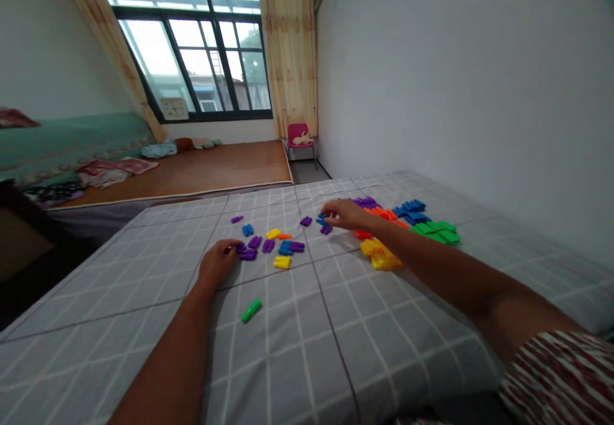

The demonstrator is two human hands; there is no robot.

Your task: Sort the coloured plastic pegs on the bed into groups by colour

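Note:
Small plastic pieces in several colours, many shaped like joined tubes, lie scattered on a grey checked cloth. My left hand is closed at the left of the scatter, its fingertips on a purple piece. Another purple piece lies right beside it. Farther right, my right hand pinches a blue piece just above a purple piece. Between the hands are a yellow piece, an orange piece and more purple and blue ones. A green piece lies nearer to me.
Groups sorted by colour lie at the right: yellow pieces, green pieces, blue pieces and orange pieces. My right forearm partly covers them. A white wall borders the right side. Beyond stand a brown-topped bed and a pink chair.

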